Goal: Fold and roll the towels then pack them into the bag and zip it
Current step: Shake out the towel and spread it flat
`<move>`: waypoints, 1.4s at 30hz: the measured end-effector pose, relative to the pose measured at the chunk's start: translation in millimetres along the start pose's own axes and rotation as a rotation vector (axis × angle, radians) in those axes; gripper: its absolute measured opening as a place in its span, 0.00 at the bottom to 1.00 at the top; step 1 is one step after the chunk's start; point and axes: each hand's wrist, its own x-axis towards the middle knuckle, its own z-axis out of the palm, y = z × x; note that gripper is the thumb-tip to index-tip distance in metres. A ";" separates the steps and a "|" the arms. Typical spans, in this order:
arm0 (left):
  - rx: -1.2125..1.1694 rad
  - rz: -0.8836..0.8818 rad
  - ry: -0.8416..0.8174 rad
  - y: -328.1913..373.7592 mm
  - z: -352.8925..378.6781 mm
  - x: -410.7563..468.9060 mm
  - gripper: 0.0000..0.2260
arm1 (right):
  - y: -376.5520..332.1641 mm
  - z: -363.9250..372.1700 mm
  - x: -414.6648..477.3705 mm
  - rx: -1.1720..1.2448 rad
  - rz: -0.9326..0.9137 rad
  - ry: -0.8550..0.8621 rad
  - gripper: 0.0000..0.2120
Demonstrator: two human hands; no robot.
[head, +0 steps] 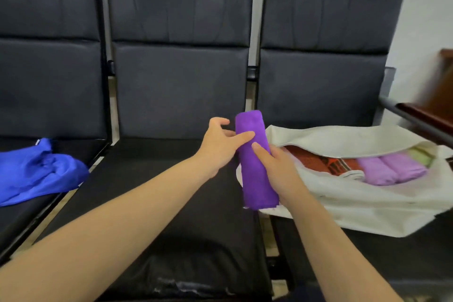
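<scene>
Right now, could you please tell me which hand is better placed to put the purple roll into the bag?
Probably the right: the right hand has its grip round the purple roll and is beside the open bag; the left hand only touches the roll's top.

Softly and evenly lit, with faint shadows; dull glare on worn seat (176, 288) front; bowed at edges; smeared far right.

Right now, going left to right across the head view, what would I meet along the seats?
Crumpled blue cloth → left hand → rolled deep-purple towel → orange patterned fabric inside the cream fabric bag → two rolled lilac towels → pale green cloth.
</scene>
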 end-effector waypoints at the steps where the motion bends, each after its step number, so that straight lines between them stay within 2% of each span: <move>1: 0.057 0.042 0.044 6.9 12.1 4.6 0.19 | -5.4 -19.8 1.7 0.026 0.039 0.020 0.12; 3: 0.222 0.182 0.085 13.8 33.2 11.2 0.07 | -10.8 -62.8 7.3 0.078 0.107 0.076 0.15; 4: 0.326 0.279 0.047 15.1 42.8 13.5 0.02 | -11.7 -85.0 10.0 0.112 0.134 0.121 0.16; 7: 0.758 0.552 -0.270 13.0 73.8 18.9 0.07 | -5.3 -145.0 17.6 0.273 0.167 0.206 0.15; 9: 1.075 0.654 -0.471 13.1 93.5 24.3 0.11 | 2.7 -176.8 21.1 0.276 0.157 0.201 0.16; 10: 1.239 0.695 -0.511 12.9 103.2 29.0 0.12 | 5.9 -190.6 22.0 0.231 0.135 0.181 0.15; 12: 1.539 0.736 -0.440 13.7 118.6 38.2 0.16 | 7.3 -209.8 17.9 0.117 0.089 0.071 0.14; 14: 1.689 0.710 -0.248 15.8 126.4 47.8 0.19 | 4.9 -220.3 9.9 0.032 0.054 -0.114 0.14; 16: 1.673 0.608 -0.125 16.8 127.3 56.3 0.30 | 2.0 -223.8 6.8 -0.048 0.045 -0.265 0.15; 18: 1.626 0.510 -0.154 14.8 126.4 61.5 0.44 | -1.2 -221.0 15.8 -0.206 0.056 -0.342 0.15; 20: 1.618 0.507 -0.206 14.9 124.5 63.1 0.49 | -3.2 -214.7 36.4 -0.444 0.060 -0.376 0.16; 22: 1.624 0.532 -0.257 17.6 120.9 61.8 0.49 | -0.4 -203.8 60.6 -0.593 0.061 -0.365 0.16; 23: 1.633 0.550 -0.269 18.4 119.3 60.8 0.48 | 3.2 -197.5 71.9 -0.595 0.055 -0.335 0.16; 27: 1.668 0.601 -0.261 17.5 116.2 59.1 0.52 | 18.3 -167.0 108.9 -0.419 -0.036 -0.178 0.18; 31: 1.665 0.623 -0.239 19.3 118.0 63.1 0.54 | 38.8 -152.9 125.6 -0.417 -0.085 -0.116 0.19; 36: 1.691 0.708 -0.210 15.4 122.2 62.6 0.51 | 40.9 -141.8 133.7 -0.695 -0.176 -0.202 0.19; 39: 1.680 0.720 -0.204 16.7 121.6 62.6 0.50 | 42.1 -135.1 141.3 -0.765 -0.234 -0.149 0.20; 42: 1.691 0.729 -0.204 18.0 121.6 62.2 0.49 | 52.9 -130.3 148.2 -1.032 -0.219 -0.152 0.21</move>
